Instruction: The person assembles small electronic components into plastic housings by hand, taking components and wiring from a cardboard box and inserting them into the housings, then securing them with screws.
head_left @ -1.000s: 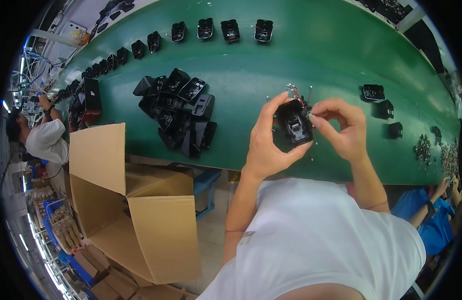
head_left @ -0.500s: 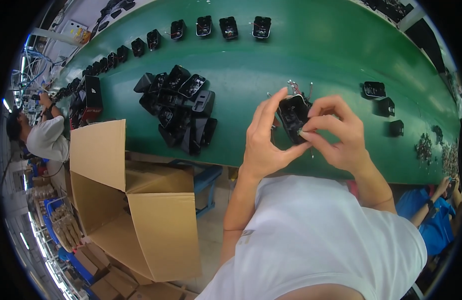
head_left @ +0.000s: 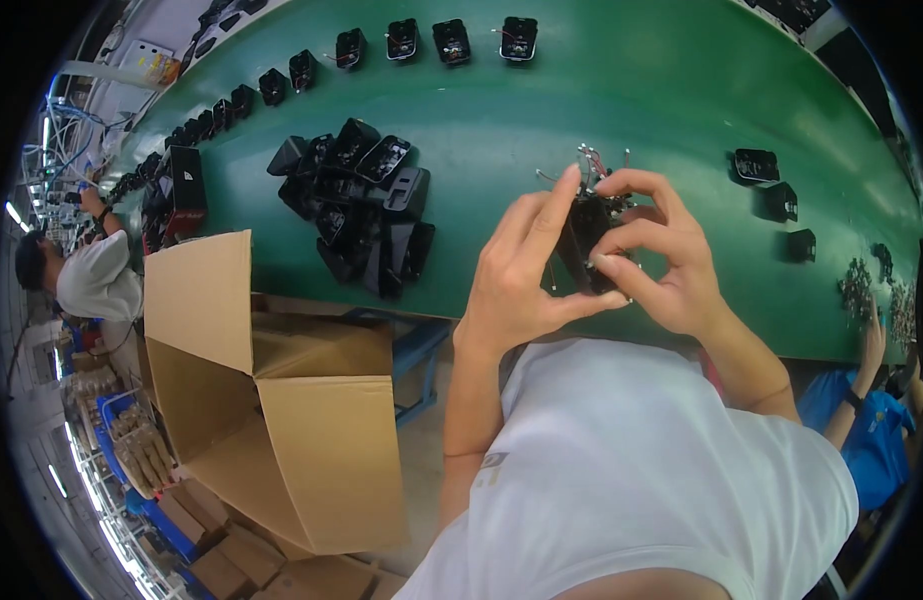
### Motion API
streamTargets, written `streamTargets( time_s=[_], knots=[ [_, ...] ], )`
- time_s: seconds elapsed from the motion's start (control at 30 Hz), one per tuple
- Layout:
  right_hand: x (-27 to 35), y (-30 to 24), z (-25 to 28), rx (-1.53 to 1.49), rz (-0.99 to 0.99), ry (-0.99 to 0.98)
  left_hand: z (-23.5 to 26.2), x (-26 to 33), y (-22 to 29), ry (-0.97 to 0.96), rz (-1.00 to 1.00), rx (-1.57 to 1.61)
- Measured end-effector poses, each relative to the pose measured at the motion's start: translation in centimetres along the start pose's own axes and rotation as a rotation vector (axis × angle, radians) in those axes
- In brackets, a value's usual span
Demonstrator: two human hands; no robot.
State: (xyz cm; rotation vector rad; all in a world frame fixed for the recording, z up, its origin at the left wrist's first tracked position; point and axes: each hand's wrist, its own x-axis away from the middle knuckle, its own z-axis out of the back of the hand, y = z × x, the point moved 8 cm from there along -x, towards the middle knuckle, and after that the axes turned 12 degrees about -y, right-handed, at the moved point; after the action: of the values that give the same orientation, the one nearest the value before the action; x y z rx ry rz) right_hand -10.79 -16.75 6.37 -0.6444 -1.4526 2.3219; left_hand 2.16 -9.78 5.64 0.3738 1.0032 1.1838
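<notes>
Above the near edge of the green table, my left hand [head_left: 521, 270] grips a black plastic housing [head_left: 579, 232], its fingers along the left side and the thumb under the lower end. The fingers of my right hand [head_left: 666, 250] are bent over the housing's right side. Its thumb and index finger come close together at the housing, and whatever they pinch is hidden. Behind the housing lies a bunch of thin wires [head_left: 593, 160] with pale ends, partly covered by my fingers.
Left of my hands is a heap of black housings [head_left: 356, 190]. Several wired housings [head_left: 451, 42] line the far side. Housings [head_left: 756, 165] and small parts [head_left: 856, 290] lie right. An open cardboard box [head_left: 326, 460] stands left. Co-workers [head_left: 91, 270] are at both sides.
My right fingers have shifted up and left over the housing, which has turned so that its inside shows less. At the right, a co-worker's hand has reached to the small parts.
</notes>
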Motion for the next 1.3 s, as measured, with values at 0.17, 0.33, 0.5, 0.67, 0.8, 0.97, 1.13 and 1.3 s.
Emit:
streamTargets(
  time_s=[0.17, 0.33, 0.5, 0.67, 0.8, 0.97, 1.13, 1.3],
  knots=[
    [0.0, 0.5, -0.2, -0.067, 0.076, -0.176, 0.5, -0.2, 0.3, 0.011, 0.04, -0.036],
    [0.5, 3.4, -0.6, -0.662, 0.08, -0.174, -0.9, -1.5, 1.4, -0.115, 0.036, -0.048],
    [1.5, 5.7, -1.4, -0.914, -0.24, -0.137, -1.1, -1.6, 1.5, -0.203, 0.122, -0.107],
    [1.1, 7.8, -0.6, -0.714, -0.32, -0.135, -3.2, -0.4, -1.2, -0.187, 0.284, -0.069],
    [0.8, 8.0, -0.3, -0.722, -0.277, -0.203, -3.7, -0.2, -2.4, -0.149, 0.267, -0.056],
    [-0.9, 9.0, -1.7, -0.725, -0.211, -0.233, -1.9, 1.2, -2.8, -0.001, 0.227, -0.03],
    [-2.1, 8.4, -1.9, -0.828, -0.159, -0.324, -1.9, 1.5, -2.5, 0.114, 0.183, -0.085],
    [-1.9, 3.1, -3.9, -0.858, -0.308, -0.368, -1.1, 1.5, -2.1, 0.15, 0.149, -0.087]
  ],
)
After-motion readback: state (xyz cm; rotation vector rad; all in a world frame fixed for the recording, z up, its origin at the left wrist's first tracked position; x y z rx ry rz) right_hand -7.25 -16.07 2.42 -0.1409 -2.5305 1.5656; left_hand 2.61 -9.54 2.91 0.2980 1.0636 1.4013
